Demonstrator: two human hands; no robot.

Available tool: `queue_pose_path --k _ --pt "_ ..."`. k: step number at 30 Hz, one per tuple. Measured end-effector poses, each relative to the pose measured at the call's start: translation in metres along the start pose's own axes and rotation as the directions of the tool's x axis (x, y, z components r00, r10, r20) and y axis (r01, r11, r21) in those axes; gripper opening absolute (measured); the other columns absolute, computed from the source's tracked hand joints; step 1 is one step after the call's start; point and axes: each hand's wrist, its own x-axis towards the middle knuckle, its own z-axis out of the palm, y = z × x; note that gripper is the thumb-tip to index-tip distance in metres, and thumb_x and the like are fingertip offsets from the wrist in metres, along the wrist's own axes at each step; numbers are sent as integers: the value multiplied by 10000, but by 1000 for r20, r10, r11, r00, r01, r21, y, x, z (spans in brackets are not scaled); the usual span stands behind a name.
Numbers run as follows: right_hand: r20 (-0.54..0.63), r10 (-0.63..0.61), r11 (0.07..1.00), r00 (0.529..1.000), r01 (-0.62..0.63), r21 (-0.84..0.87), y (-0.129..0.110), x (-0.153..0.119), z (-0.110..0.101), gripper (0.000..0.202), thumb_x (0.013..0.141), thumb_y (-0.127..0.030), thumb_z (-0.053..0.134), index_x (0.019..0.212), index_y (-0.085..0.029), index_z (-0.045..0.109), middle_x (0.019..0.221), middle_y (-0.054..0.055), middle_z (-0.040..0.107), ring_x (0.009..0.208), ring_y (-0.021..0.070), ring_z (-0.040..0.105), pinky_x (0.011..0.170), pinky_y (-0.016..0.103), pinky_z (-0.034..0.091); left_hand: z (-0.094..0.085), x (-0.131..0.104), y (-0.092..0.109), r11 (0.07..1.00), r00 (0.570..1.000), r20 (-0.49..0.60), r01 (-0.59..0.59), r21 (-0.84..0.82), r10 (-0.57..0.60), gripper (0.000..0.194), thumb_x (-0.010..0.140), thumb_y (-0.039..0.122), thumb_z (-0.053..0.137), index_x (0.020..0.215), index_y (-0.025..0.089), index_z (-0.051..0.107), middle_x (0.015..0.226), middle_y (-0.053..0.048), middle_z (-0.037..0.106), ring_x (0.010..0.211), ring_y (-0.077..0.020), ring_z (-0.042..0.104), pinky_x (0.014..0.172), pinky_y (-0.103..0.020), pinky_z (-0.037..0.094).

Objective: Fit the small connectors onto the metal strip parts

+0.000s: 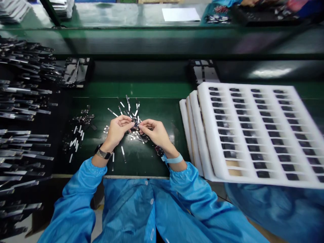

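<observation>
Both hands meet over a loose heap of thin silver-and-black strips [128,104] on the green bench. My left hand [118,130], with a watch on its wrist, pinches one side of a small dark electronic part [136,124]. From the other side, my right hand [155,132] has thumb and forefinger closed on the same part; a light blue band circles that wrist. The part's exact kind is too small to make out. Small metallic pieces [138,136] lie beneath the fingers. Left of the heap are white strips [75,142] and a little cluster of dark parts [86,118].
Stacked white foam trays [207,135] with dark parts in slots stand at the right. Racks of strip-like parts [25,114] fill the left side. Two black trays [76,72] sit behind the bench. Across the shelf, another person's hand [249,2] is near a dark tray.
</observation>
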Motion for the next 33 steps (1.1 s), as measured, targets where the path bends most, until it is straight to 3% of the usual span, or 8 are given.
queue_pose_path --k 15,33 --pt "90 108 992 990 -113 51 -2 -1 -4 392 823 -553 845 895 -187 724 750 35 753 691 193 726 719 349 629 -1 -2 1 999 1000 19 0 53 -1 346 684 349 958 866 161 732 706 -25 723 592 -140 661 595 -261 545" --pt "86 76 990 993 -85 111 5 2 -3 450 787 -593 884 876 -187 712 758 42 749 689 196 724 724 356 609 1 -3 -5 997 997 24 73 -38 -72 393 667 364 974 837 158 685 684 -17 725 554 -141 677 573 -257 544"
